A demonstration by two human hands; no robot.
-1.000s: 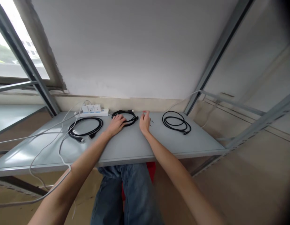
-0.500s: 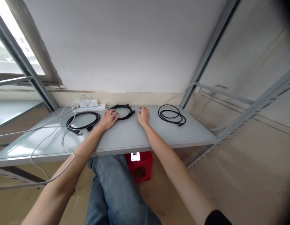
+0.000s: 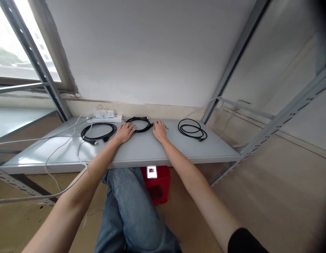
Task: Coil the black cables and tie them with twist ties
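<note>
A coiled black cable [image 3: 141, 130] lies in the middle of the grey shelf board [image 3: 141, 149], towards the wall. My left hand [image 3: 124, 133] rests flat over its left side with the fingers apart. Near the coil's right end, by a cable plug, is my right hand [image 3: 159, 130], lying on the board with its fingers stretched out. Whether those fingertips touch the plug I cannot tell. Small thin dark strands [image 3: 166, 128] show just right of that hand, partly hidden by it. Other coiled black cables lie at the left [image 3: 110, 135] and right [image 3: 190, 134].
A white power strip [image 3: 110, 119] with plugged-in adapters stands against the wall. White cords [image 3: 70, 135] trail from it across the left side and over my left forearm. Metal posts [image 3: 223, 66] frame the shelf. Below is a red stool [image 3: 163, 179] carrying a lit phone [image 3: 152, 172].
My right hand has shifted slightly left, closer to the middle coil's plug, and thin strands now show beside it. My left hand stays on the coil. The view has tilted a little.
</note>
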